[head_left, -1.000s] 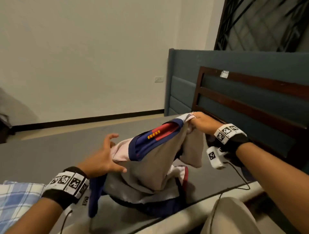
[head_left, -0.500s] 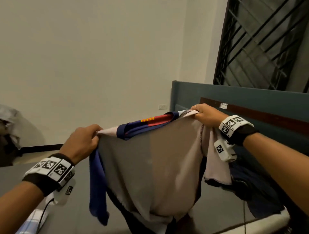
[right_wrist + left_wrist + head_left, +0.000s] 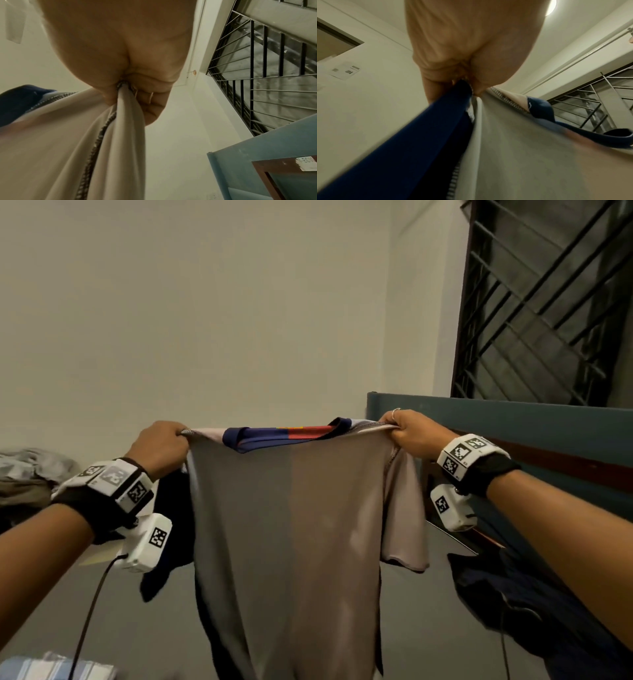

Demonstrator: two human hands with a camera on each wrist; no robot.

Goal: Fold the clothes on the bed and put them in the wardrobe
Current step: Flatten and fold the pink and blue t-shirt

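A sports jersey point(image 3: 287, 535), turned inside out so its pale grey-pink inner side faces me, hangs spread in the air above the bed. Its collar point(image 3: 284, 434) is navy and red. My left hand point(image 3: 161, 445) grips the left shoulder, where a navy sleeve point(image 3: 168, 529) dangles. My right hand point(image 3: 407, 433) grips the right shoulder, with the pale sleeve point(image 3: 404, 508) hanging below it. In the left wrist view the left hand point(image 3: 462, 83) pinches the jersey point(image 3: 530, 155) at the seam. The right wrist view has the right hand point(image 3: 126, 88) closed round bunched jersey point(image 3: 72, 142) cloth.
The grey bed point(image 3: 113, 604) lies below. A dark garment point(image 3: 513, 604) lies at its right, by the teal and wood headboard point(image 3: 534, 422). A blue checked cloth point(image 3: 51, 667) sits bottom left; a heap of clothes point(image 3: 30, 474) is at far left. A barred window point(image 3: 548, 302) is upper right.
The jersey was lifted off the bed and pulled out flat. My left hand, open a second ago, took hold of the left shoulder. Both hands rose and spread apart.
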